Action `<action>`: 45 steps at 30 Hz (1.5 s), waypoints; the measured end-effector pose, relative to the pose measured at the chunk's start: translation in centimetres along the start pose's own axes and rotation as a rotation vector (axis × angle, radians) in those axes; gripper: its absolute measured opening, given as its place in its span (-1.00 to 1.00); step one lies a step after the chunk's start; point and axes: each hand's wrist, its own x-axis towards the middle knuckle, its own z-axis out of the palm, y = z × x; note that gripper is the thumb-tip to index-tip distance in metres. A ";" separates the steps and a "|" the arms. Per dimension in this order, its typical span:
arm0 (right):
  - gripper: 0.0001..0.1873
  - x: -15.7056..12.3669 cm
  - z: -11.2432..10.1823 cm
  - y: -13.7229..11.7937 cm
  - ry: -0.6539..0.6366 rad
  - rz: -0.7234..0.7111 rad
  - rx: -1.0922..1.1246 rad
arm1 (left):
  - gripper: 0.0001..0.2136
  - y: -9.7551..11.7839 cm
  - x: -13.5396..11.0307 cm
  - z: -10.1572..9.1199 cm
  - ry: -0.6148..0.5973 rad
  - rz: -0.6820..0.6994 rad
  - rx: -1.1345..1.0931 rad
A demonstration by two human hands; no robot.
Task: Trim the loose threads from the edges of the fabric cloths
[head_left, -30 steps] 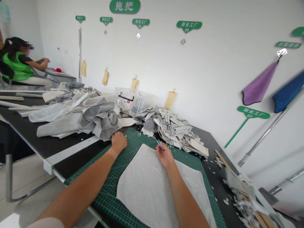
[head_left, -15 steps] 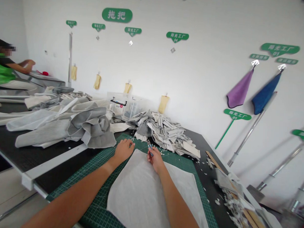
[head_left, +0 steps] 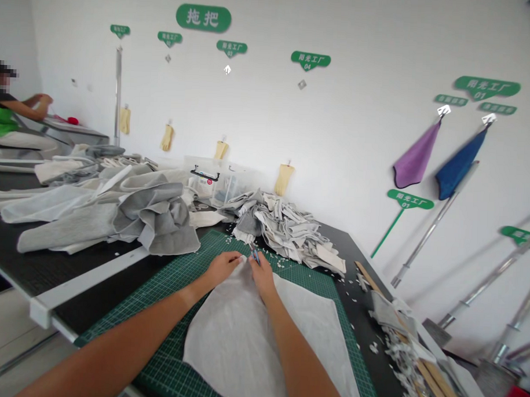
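Note:
A pale white-grey sheet of cloth (head_left: 243, 337) lies flat on a green cutting mat (head_left: 179, 276). My left hand (head_left: 221, 266) rests at the sheet's far corner, fingers closed on the cloth edge. My right hand (head_left: 260, 273) is right beside it at the same corner, curled round a small blue-handled tool (head_left: 255, 256) that points away from me. The two hands almost touch.
A heap of cut grey cloth pieces (head_left: 290, 231) lies just beyond the mat. Larger grey fabric (head_left: 129, 214) is piled to the left. Clear plastic boxes (head_left: 217, 182) stand by the wall. Wooden strips and scraps (head_left: 412, 342) lie right. A person in green (head_left: 7, 114) sits far left.
My left hand has slid right from the grey fabric pile onto the sheet's far corner. My right hand has moved left to meet it. The view has panned right.

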 end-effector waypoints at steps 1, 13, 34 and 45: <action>-0.71 -0.1 0.1 -0.1 0.025 -0.043 -0.079 | -0.67 -0.1 0.1 0.2 0.001 0.018 -0.035; -0.70 -1.1 0.3 -0.8 0.087 -0.133 -0.384 | -0.64 0.4 0.3 -0.1 0.062 0.060 -0.127; -0.59 -1.7 0.7 -1.6 0.121 -0.124 -0.406 | -0.63 0.3 0.1 -0.3 0.059 0.042 -0.181; -0.55 -1.8 0.3 -2.0 0.240 -0.142 -0.458 | -0.61 0.6 -0.1 -0.4 0.056 0.041 -0.251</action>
